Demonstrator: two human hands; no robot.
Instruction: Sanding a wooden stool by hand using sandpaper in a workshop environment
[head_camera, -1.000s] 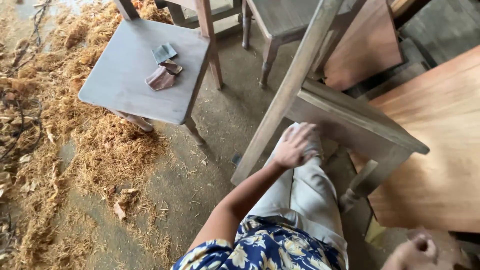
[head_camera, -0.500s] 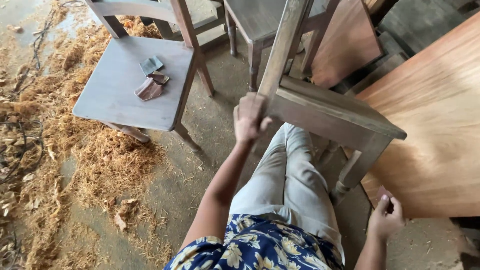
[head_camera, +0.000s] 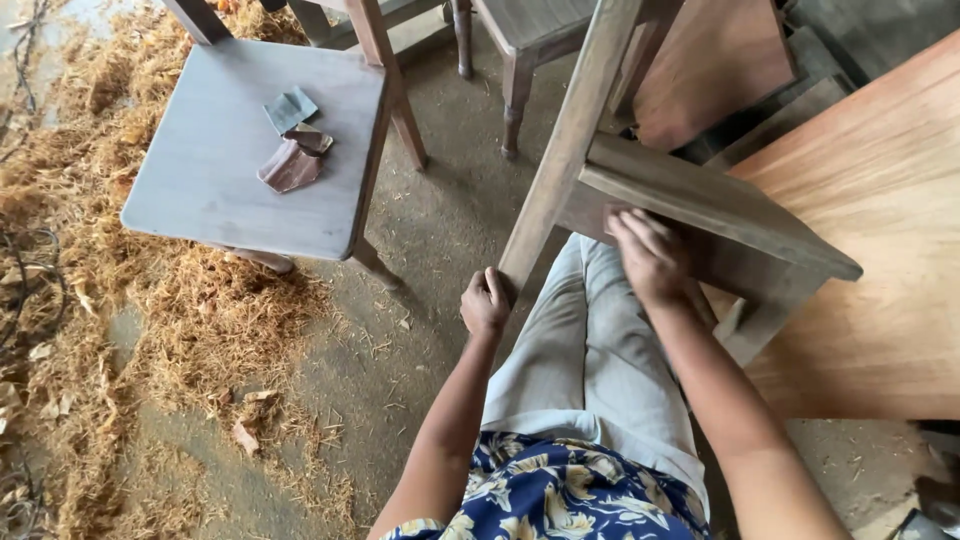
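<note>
The tipped chair (head_camera: 690, 200) is bare grey-brown wood, unpainted and dull, with a flat seat frame and one long straight leg (head_camera: 565, 150) slanting up out of the top of the view. It leans over the person's lap, above the pale trousers (head_camera: 590, 350), with its seat edge running toward the right. Its upper end is cut off by the picture's edge, and its far legs are mostly hidden behind the seat; only a turned stub shows low on the right.

The left hand (head_camera: 485, 303) is at the bottom end of the long leg, its fingers curled closed around the wood. The right hand (head_camera: 650, 255) lies against the side of the seat frame, fingers pressed together on it; whether it holds anything under the palm cannot be made out.

To the left stands a second chair (head_camera: 230, 150) with a grey seat, carrying a few scraps of sandpaper (head_camera: 292, 160). Wood shavings (head_camera: 200, 310) cover the floor around it. A large reddish wooden panel (head_camera: 880, 250) fills the right side.
</note>
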